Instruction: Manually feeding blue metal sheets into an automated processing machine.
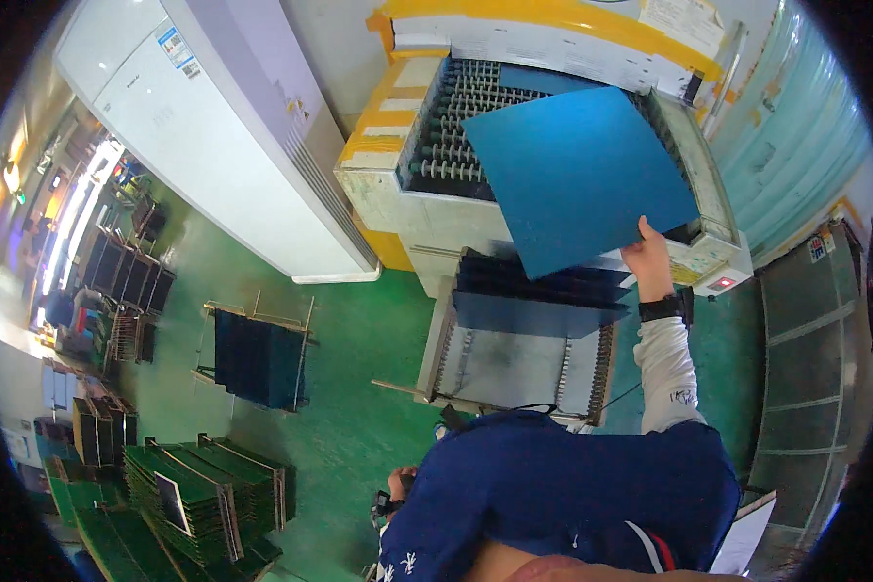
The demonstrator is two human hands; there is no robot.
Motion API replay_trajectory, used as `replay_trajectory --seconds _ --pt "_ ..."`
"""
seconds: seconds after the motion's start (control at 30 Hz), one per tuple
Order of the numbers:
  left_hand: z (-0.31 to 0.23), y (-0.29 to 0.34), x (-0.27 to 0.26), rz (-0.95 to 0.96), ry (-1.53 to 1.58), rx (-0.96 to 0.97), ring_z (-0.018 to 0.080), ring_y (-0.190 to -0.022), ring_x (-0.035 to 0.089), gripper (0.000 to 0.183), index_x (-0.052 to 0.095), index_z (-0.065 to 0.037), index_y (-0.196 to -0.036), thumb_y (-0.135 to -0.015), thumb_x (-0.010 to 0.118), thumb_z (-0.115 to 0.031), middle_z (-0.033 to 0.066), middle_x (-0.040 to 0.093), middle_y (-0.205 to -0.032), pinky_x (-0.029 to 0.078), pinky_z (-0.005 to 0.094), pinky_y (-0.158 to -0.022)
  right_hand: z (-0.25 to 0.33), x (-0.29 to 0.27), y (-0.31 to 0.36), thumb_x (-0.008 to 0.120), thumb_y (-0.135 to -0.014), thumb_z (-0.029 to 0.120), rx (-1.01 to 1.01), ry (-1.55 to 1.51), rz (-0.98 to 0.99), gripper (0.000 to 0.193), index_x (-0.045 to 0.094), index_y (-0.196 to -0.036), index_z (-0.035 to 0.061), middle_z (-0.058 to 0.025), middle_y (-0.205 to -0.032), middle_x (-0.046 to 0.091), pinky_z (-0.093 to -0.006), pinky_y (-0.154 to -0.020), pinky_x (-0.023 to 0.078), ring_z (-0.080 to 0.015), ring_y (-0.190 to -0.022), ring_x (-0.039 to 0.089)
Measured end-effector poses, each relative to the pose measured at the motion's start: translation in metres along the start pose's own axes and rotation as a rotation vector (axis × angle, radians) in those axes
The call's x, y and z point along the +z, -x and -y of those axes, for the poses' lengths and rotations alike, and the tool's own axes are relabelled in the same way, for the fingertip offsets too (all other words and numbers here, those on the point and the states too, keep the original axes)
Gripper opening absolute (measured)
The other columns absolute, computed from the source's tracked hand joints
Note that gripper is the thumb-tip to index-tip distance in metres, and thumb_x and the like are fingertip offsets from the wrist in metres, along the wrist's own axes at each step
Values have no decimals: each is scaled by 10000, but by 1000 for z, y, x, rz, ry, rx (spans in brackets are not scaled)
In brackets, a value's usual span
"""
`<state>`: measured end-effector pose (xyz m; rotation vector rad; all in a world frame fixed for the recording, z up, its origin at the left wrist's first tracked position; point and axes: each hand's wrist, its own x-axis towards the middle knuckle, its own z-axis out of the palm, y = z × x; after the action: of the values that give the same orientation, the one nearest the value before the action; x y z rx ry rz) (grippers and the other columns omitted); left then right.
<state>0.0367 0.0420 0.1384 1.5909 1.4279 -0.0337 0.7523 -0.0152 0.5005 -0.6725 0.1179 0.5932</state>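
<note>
My right hand (649, 260) grips a large flat blue panel (582, 175) by its near right edge, thumb on top. The panel is tilted over the roller conveyor (453, 136) of a machine. Below it, several dark blue panels (524, 312) stand upright in a slotted rack (509, 373). My left hand (399, 480) is low beside my body, partly hidden, with its fingers curled by a small dark thing I cannot make out.
Another blue panel (543, 80) lies at the conveyor's far end. A tall white cabinet unit (213, 145) stands left of the machine. On the green floor are a rack of dark panels (257, 359) and stacked green racks (194, 495). A grey metal cabinet (810, 378) is at right.
</note>
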Motion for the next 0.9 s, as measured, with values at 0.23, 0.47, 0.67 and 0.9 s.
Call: replay_trajectory --seconds 0.23,0.47,0.67,0.9 --pt "13 -2 10 -37 -84 74 269 -794 592 249 642 -166 -853 -758 492 -340 73 626 -859 466 354 -723 -26 9 -11 481 -859 197 313 425 25 215 510 -988 27 -132 -1014 562 -324 -719 478 -233 -872 562" --pt "-3 25 9 -30 -436 217 296 -875 565 281 626 -159 -924 -763 495 -349 100 608 -921 457 368 -762 -53 59 -4 531 -823 275 123 987 252 271 559 -901 18 -107 -919 612 -292 -648 473 -193 -811 589" --pt "27 42 25 -232 139 360 330 -717 574 228 628 -176 -900 -742 522 -301 118 606 -795 451 392 -649 -83 74 -36 643 -694 253 -1206 1948 358 368 563 -1028 123 -122 -1074 555 -418 -795 427 -320 -968 524" --pt "-16 42 46 -207 28 -298 288 -671 583 195 644 -119 -787 -685 573 -269 102 617 -725 469 364 -612 -86 75 -60 501 -813 412 -1150 2321 431 506 452 -1211 104 -183 -1205 457 -403 -917 352 -323 -1108 435"
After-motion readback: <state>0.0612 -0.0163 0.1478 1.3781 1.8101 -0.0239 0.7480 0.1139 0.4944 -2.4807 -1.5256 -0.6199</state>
